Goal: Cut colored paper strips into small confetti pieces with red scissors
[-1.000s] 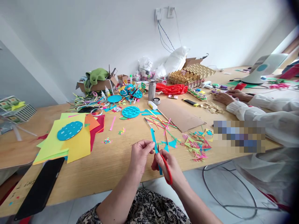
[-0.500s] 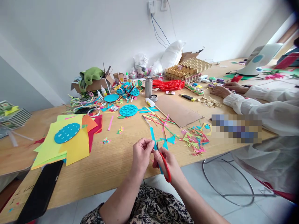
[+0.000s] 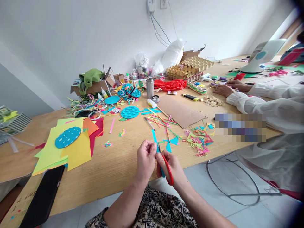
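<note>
My left hand (image 3: 147, 158) pinches a narrow blue paper strip (image 3: 154, 136) between thumb and fingers, near the table's front edge. Right beside it, my right hand (image 3: 173, 164) is closed around red-handled scissors (image 3: 169, 172). The scissor blades point away from me and lie along the strip, next to my left fingertips. The strip's lower end hangs below my hands. Just beyond them lie blue paper scraps (image 3: 174, 141), a pen-like tool (image 3: 150, 123) and thin coloured strips (image 3: 163, 119).
Coloured paper sheets (image 3: 47, 142) with a blue dotted oval (image 3: 68, 137) lie left, by a black phone (image 3: 42, 193). A metal flask (image 3: 150, 88) and brown cardboard (image 3: 179, 110) stand and lie beyond. Paper scraps (image 3: 199, 139) are at right, near another person's hands (image 3: 224, 90).
My hands stay at nearly the same place, with the scissors still against the blue strip. The view has shifted slightly.
</note>
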The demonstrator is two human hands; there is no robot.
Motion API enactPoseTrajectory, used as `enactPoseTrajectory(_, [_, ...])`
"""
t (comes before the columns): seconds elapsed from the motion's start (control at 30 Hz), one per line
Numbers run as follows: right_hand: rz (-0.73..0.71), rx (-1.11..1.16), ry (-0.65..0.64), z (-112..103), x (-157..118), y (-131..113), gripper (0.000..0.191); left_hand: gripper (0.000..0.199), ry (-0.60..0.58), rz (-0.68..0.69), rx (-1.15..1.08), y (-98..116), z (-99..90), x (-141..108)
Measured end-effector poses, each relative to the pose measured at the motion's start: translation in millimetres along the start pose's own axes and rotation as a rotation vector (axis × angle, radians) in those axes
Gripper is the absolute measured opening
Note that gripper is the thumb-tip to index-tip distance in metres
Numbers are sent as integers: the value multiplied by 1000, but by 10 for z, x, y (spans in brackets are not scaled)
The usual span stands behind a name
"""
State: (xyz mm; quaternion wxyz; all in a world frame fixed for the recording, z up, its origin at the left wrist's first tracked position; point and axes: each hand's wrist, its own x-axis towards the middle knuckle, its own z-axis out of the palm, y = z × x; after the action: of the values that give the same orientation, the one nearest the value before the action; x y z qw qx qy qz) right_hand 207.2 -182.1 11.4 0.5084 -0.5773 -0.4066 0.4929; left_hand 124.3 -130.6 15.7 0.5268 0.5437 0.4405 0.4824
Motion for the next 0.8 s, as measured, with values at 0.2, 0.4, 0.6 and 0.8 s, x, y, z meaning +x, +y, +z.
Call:
enactPoseTrajectory(0.2, [-2,34,-2,24,-5,-2,43,23,36,-14,-49,-17,38,-18])
enactPoseTrajectory(0.4, [21,87,-13,28,-1,34,43,25,56,-21,-81,-33,54,-25])
enactPoseTrajectory(0.6, [36,110,-30,28,14,72,42,26,63,-41,-108,-56,58,-23])
enactPoseTrajectory(0.8, [30,92,-24,29,8,49,43,24,69,-26,-86,-45,50,-24])
